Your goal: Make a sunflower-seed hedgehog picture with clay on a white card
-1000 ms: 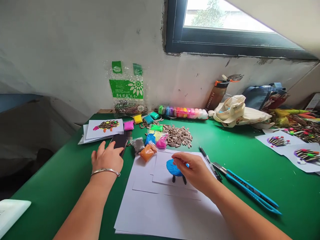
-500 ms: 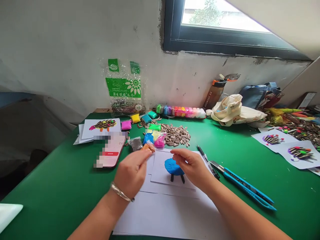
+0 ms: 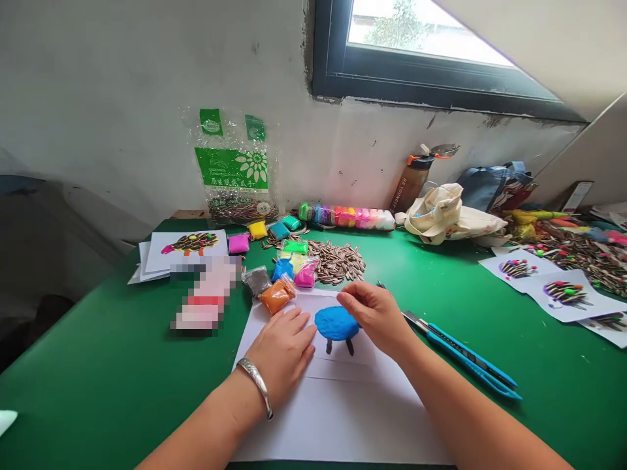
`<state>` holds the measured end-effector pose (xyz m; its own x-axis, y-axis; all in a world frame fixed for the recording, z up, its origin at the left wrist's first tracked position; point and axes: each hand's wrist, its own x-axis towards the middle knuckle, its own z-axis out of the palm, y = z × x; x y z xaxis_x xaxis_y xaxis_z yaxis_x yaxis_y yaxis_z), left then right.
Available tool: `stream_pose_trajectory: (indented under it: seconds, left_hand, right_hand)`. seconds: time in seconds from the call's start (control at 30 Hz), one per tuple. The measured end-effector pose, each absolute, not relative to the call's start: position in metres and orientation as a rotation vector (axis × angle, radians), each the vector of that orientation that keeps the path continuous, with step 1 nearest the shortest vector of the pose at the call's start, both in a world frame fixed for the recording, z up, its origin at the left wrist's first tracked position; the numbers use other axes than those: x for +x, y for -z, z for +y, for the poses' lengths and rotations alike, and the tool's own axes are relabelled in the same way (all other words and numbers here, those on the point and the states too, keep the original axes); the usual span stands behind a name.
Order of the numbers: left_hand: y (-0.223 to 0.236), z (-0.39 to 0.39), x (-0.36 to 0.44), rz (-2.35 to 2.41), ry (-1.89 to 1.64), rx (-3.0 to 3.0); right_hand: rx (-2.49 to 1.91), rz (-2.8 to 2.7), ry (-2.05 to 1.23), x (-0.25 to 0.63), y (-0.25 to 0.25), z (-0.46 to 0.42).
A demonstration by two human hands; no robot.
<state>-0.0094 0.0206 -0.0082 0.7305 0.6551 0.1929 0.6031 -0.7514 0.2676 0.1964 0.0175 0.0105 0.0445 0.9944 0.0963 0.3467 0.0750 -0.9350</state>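
A blue oval of modelling clay (image 3: pixel 334 324) with two short dark legs (image 3: pixel 349 346) is stuck on a small white sheet, which rests on larger white paper (image 3: pixel 343 424). Flat on the paper, just left of the oval, lies my left hand (image 3: pixel 280 349) with its fingers stretched out. A bangle circles that wrist. My right hand (image 3: pixel 379 318) is closed in a pinch over the oval's right edge; whatever its fingertips may hold is hidden. Just beyond my left fingertips sits an orange clay packet (image 3: pixel 277 297).
A blue cutter (image 3: pixel 465 356) lies right of the paper. Behind are sunflower seeds (image 3: pixel 340 261), clay packets, a row of coloured clay (image 3: pixel 353 218), a seed bag (image 3: pixel 235 176) and a bottle (image 3: pixel 412 179). Leftward lie a phone (image 3: pixel 206 294) and a turtle-like picture (image 3: pixel 189 245).
My left hand has left the phone, passed in a closed shape near the orange packet, and come down flat on the paper. The phone's screen is now lit. My right hand stays pinched by the oval.
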Motion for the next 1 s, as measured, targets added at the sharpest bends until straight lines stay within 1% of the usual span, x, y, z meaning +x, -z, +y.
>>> stream_pose_trajectory:
  seconds: [0.1, 0.23, 0.3, 0.33, 0.43, 0.5, 0.6, 0.73, 0.87, 1.0]
  left_hand:
    - [0.005, 0.020, -0.010, 1.008, -0.493, 2.623]
    - [-0.006, 0.020, -0.011, 1.135, -0.690, 2.226]
    - [-0.013, 0.021, -0.010, 1.217, -0.772, 1.960]
    - [-0.015, 0.021, -0.009, 1.224, -0.752, 1.789]
    - [-0.019, 0.020, -0.005, 1.041, -0.645, 1.224]
    - [-0.018, 0.019, -0.003, 0.952, -0.597, 0.997]
    - [-0.014, 0.019, -0.001, 0.953, -0.578, 0.889]
    - [-0.009, 0.021, -0.002, 0.961, -0.610, 0.819]
    - [-0.011, 0.022, -0.003, 0.985, -0.669, 0.872]
    - [-0.013, 0.022, -0.003, 0.981, -0.632, 0.891]
  right_hand:
    - [-1.384, -1.429, -0.977, 0.195, -0.006, 0.017]
    - [-1.293, -1.460, -1.017, 0.188, 0.003, 0.015]
    - [-1.273, -1.557, -0.926, 0.183, 0.005, 0.011]
    - [-1.274, -1.627, -0.851, 0.181, 0.004, 0.009]
    - [-1.225, -1.829, -0.613, 0.172, -0.001, 0.005]
    - [-1.137, -1.896, -0.524, 0.165, -0.005, 0.003]
    - [-1.058, -1.930, -0.519, 0.158, -0.010, 0.002]
    - [-1.057, -1.971, -0.622, 0.158, -0.013, 0.002]
    - [-1.041, -1.902, -0.694, 0.164, -0.009, 0.002]
    - [-1.072, -1.813, -0.786, 0.167, -0.005, 0.003]
